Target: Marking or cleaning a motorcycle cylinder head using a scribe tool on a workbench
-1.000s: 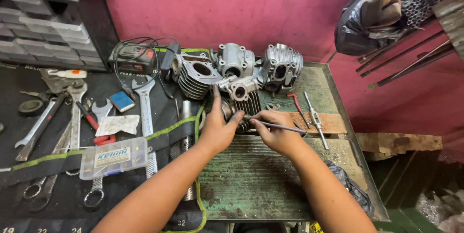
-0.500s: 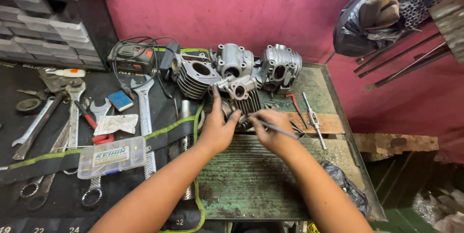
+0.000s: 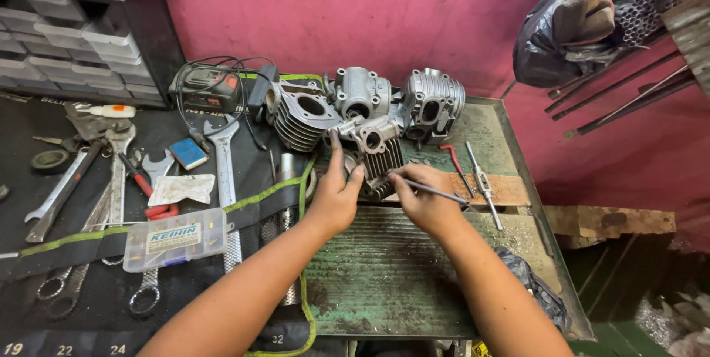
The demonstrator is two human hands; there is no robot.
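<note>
Two hands are on one small finned engine part, which sits on the worn green bench top just in front of three larger engine castings. The left hand steadies it from the side — fingers spread and pressed against the fins, thumb up along the edge. The right hand pinches a thin metal rod between thumb and fingers, its tip at the part's face.

The part looks only hand-held, not clamped, so a hard push on the rod could tip or slide it into the castings behind. The rod is slim; if it skids off the metal, its tip may jab the left fingers, which lie very close. A tap wrench and a red-handled tool lie on the wooden board near the right wrist — a sweep of the forearm could knock them toward the bench edge. The spanners on the dark mat lie well apart from the work.
</note>
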